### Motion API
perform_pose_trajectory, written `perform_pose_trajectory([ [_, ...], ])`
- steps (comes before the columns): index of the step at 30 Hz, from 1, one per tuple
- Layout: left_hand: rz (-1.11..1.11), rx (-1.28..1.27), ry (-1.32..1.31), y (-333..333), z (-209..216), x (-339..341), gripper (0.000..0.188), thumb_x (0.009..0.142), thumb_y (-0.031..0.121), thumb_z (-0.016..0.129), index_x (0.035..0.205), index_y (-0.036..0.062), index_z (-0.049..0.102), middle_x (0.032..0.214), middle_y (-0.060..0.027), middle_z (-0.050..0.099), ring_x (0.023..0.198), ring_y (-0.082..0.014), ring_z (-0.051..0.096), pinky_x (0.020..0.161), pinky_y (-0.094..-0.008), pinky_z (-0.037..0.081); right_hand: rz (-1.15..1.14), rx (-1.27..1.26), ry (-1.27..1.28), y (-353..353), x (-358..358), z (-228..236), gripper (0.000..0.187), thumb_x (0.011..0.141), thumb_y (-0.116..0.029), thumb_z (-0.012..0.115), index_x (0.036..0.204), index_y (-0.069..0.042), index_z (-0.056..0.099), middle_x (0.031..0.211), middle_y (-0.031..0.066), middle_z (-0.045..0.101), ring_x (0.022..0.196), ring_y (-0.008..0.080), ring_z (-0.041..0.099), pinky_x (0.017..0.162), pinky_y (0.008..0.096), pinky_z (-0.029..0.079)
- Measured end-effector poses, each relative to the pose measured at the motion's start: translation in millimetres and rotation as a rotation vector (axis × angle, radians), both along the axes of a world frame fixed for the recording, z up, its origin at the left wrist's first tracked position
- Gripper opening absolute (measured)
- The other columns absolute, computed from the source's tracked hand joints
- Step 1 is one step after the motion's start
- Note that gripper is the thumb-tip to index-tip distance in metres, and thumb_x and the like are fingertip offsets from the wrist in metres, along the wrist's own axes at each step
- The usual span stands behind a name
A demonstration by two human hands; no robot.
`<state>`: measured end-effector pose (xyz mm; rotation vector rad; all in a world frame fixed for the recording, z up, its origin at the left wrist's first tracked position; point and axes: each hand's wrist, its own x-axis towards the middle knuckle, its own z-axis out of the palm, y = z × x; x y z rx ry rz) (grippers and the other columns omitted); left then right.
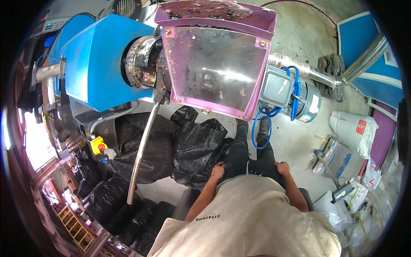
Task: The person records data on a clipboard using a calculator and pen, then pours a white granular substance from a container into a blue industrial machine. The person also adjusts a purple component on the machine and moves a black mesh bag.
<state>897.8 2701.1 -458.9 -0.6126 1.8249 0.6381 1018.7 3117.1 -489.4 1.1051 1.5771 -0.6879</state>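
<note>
My left hand (218, 170) rests beside my left thigh with its fingers curled in, and I see nothing in it. On the other side, my right hand (281, 168) lies against my right thigh, its fingers also curled and no object showing. Both hands touch or nearly touch my dark trousers (239, 156). Ahead of my legs stands a machine with a pink-framed clear guard (214, 70), apart from both hands. A long metal bar (143, 150) slants down from the machine, to the left of my left hand.
A blue machine housing (102, 60) stands at the left, with a yellow-and-red stop button (98, 146) below it. Black plastic-wrapped bundles (197, 141) lie left of my legs. A grey motor (306, 103) with blue hoses sits right of the guard. White sacks (353, 130) stand farther right.
</note>
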Motion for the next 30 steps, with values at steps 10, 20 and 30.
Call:
perform_pose_trajectory([
  [10, 0.098, 0.03, 0.065, 28.3, -8.4, -1.1, 0.044, 0.103, 0.036, 0.064, 0.136, 0.0092, 0.074, 0.14, -0.018, 0.072, 0.134, -0.0355, 0.066, 0.112, -0.0423, 0.049, -0.251, -0.05, 0.238, 38.2, 18.0, -28.5, 0.056, 0.089, -0.049, 0.077, 0.11, 0.003, 0.079, 0.104, 0.0217, 0.079, 0.098, 0.0341, 0.075, 0.091, 0.0435, 0.058],
  [20, 0.135, 0.078, 0.105, 48.5, 1.0, -73.0, 0.051, 0.1, 0.043, 0.073, 0.136, 0.0079, 0.073, 0.14, -0.0159, 0.073, 0.135, -0.0295, 0.065, 0.113, -0.0366, 0.048, -0.729, -0.134, 0.216, 49.9, -1.9, -20.1, 0.03, 0.096, -0.033, 0.074, 0.11, -0.007, 0.073, 0.088, 0.0078, 0.071, 0.07, 0.018, 0.063, 0.054, 0.0353, 0.045],
  [30, -0.282, 0.051, -0.046, 45.6, -43.8, -153.0, 0.063, 0.106, 0.054, 0.056, 0.151, 0.011, 0.062, 0.155, -0.02, 0.06, 0.147, -0.0379, 0.053, 0.122, -0.0454, 0.041, -0.594, 0.062, 0.211, -3.4, -33.6, 3.3, 0.037, 0.091, -0.03, 0.076, 0.11, 0.002, 0.079, 0.092, 0.0126, 0.078, 0.078, 0.022, 0.071, 0.071, 0.0382, 0.056],
])
